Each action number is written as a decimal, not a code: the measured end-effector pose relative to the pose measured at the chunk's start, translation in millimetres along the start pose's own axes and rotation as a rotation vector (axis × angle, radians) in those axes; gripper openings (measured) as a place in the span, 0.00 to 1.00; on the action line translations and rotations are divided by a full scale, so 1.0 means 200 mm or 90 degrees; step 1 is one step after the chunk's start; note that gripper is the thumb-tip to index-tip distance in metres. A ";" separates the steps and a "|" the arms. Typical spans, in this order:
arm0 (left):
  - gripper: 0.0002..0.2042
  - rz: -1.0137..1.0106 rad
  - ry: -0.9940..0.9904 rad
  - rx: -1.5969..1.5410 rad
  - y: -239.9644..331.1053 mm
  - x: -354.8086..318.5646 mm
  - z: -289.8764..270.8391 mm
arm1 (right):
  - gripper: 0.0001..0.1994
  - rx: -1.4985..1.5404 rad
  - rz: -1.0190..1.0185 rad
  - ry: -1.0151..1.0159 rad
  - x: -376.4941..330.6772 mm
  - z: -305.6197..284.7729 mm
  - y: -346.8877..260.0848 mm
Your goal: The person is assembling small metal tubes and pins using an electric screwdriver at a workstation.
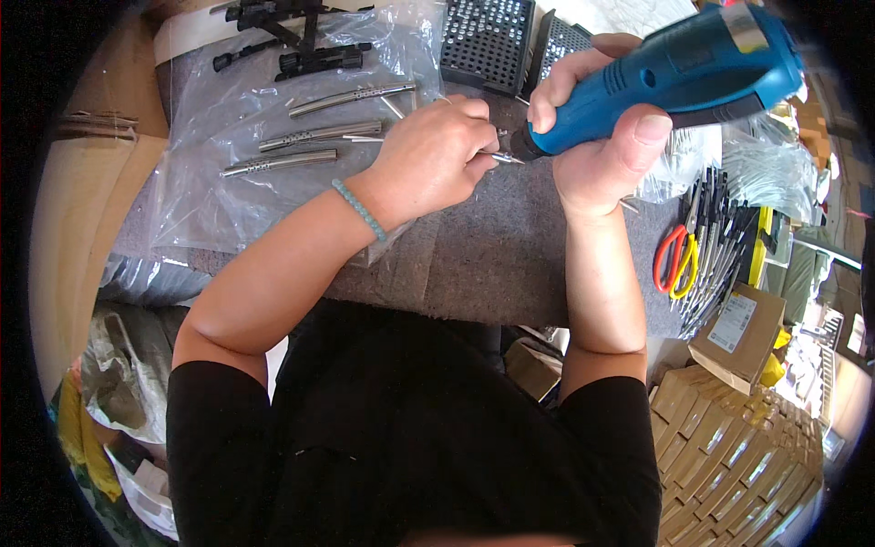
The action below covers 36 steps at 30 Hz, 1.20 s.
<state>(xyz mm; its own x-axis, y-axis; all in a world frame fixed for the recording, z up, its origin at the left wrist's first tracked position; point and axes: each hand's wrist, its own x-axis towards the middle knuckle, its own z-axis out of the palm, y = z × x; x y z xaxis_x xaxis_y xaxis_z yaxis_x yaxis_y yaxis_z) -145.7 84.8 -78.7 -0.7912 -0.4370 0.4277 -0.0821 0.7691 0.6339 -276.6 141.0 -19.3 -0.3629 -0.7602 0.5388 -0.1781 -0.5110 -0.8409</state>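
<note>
My right hand (592, 164) is wrapped round a blue cordless screwdriver (674, 73), its dark nose pointing left. My left hand (433, 155), with a beaded bracelet on the wrist, is closed in a pinch on a thin silvery metal part (501, 158) right at the tool's nose. The fingers hide most of that part, so its kind does not show. Thin white wires stick out on the left side of the hand. To its left, curved silver metal tubes with small holes, such as the nearest tube (278, 163), lie on a clear plastic bag (200, 205).
Black jointed fittings (319, 60) lie at the back left. Behind my hands stands a black perforated tray (488, 41) of small metal pieces. At right are red-and-yellow-handled scissors (676, 263), several thin dark-tipped rods (715, 264) and a cardboard box (740, 335). Grey cloth (474, 264) covers the table.
</note>
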 end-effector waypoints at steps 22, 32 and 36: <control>0.08 -0.250 0.042 0.456 -0.16 -0.21 -0.69 | 0.20 -0.886 -0.562 0.325 0.36 -0.06 -0.46; 0.13 -0.260 0.097 0.275 -0.46 -0.18 -0.68 | 0.16 -0.688 -0.152 -0.344 -0.27 0.18 0.07; 0.13 -0.290 0.255 0.052 -0.36 -0.29 -0.72 | 0.12 -0.650 -0.014 -0.213 -0.29 0.17 -0.08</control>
<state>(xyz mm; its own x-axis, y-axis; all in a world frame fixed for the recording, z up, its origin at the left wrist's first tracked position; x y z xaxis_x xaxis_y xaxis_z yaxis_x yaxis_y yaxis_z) -7.4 -13.4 -56.4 -0.3781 -0.8591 0.3448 -0.4174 0.4907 0.7649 -221.4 178.4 -35.4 -0.1094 -0.9051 0.4109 -0.9177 -0.0668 -0.3916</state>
